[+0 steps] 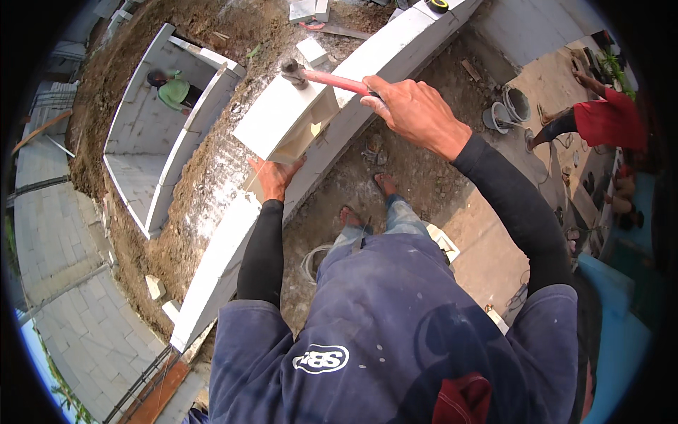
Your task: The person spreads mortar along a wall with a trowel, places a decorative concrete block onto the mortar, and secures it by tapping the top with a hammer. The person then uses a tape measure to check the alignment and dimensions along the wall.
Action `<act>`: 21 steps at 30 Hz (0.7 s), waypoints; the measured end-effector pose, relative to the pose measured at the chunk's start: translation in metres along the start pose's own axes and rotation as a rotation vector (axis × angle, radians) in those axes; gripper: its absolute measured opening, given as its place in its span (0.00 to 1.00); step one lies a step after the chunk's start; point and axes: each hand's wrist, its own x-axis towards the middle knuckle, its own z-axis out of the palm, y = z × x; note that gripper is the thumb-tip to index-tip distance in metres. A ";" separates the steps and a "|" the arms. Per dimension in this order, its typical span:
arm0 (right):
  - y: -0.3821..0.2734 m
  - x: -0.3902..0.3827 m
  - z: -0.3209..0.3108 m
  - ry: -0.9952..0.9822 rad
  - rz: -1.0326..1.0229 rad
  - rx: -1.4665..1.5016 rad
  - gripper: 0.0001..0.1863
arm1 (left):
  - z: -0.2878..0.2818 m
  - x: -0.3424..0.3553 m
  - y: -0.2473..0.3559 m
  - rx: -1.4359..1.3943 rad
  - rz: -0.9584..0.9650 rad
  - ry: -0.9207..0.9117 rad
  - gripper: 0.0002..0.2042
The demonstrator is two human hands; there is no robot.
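Note:
My right hand [420, 116] grips a hammer [332, 80] by its red handle; its dark metal head is at the top of a white block [272, 120]. The block lies on a long, low white block wall [385, 56], and its near side has a pale, hollowed or stepped face. My left hand [275, 177] holds the block's lower end, thumb and fingers against it. A thin string runs near that hand. My sandaled feet stand on dirt beside the wall.
A walled pit [173, 134] holds a person in green [173, 92]. At right, a person in red [607, 120] works near buckets [498, 116]. Loose blocks [311, 49] and a yellow-black round object [436, 6] lie above. A coiled hose [311, 265] is by my feet.

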 end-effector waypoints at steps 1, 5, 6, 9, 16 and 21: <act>0.000 0.000 -0.001 0.009 -0.008 0.006 0.14 | 0.000 0.001 0.003 0.001 0.007 0.002 0.44; -0.001 0.001 -0.004 0.003 -0.010 0.008 0.13 | -0.001 0.001 0.004 -0.018 0.028 0.023 0.42; -0.003 0.000 -0.003 -0.012 -0.003 0.005 0.13 | -0.001 0.000 0.002 -0.022 0.017 0.003 0.42; -0.005 0.005 -0.008 0.002 -0.036 0.032 0.13 | 0.004 -0.001 -0.006 -0.026 0.002 -0.016 0.43; -0.012 0.008 -0.006 -0.025 -0.048 0.031 0.14 | 0.021 -0.001 -0.021 0.012 -0.075 -0.066 0.47; -0.030 0.010 -0.003 -0.034 -0.126 0.057 0.15 | 0.019 -0.002 -0.017 0.008 -0.024 0.015 0.51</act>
